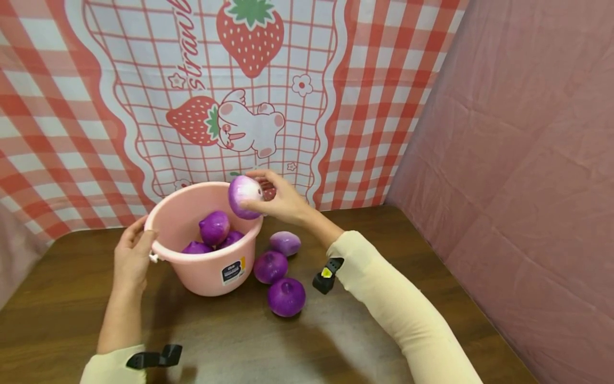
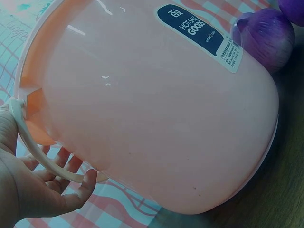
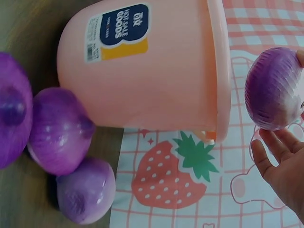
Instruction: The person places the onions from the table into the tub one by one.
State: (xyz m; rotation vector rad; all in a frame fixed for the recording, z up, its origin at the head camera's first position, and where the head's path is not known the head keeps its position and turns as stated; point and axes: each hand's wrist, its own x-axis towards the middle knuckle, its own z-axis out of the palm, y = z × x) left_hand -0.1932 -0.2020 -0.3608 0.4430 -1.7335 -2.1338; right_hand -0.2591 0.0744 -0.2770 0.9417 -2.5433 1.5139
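Note:
A pink plastic bucket (image 1: 211,274) stands on the table, with purple onions (image 1: 214,228) lying inside it. My left hand (image 1: 132,256) holds the bucket's left rim, thumb at the edge; in the left wrist view its fingers lie beside the pale handle (image 2: 42,154). My right hand (image 1: 283,200) grips a purple and white onion (image 1: 243,197) above the bucket's right rim, and the right wrist view shows this onion (image 3: 273,90) at the fingertips. Three more onions sit to the right of the bucket: a paler one (image 1: 285,243), a dark one (image 1: 271,267) and the nearest one (image 1: 286,297).
The brown wooden table (image 1: 230,341) carries everything. Behind it hangs a red-and-white checked cloth (image 1: 384,96) with strawberry prints, close to the bucket's back. A pink fabric wall (image 1: 527,160) rises along the right side.

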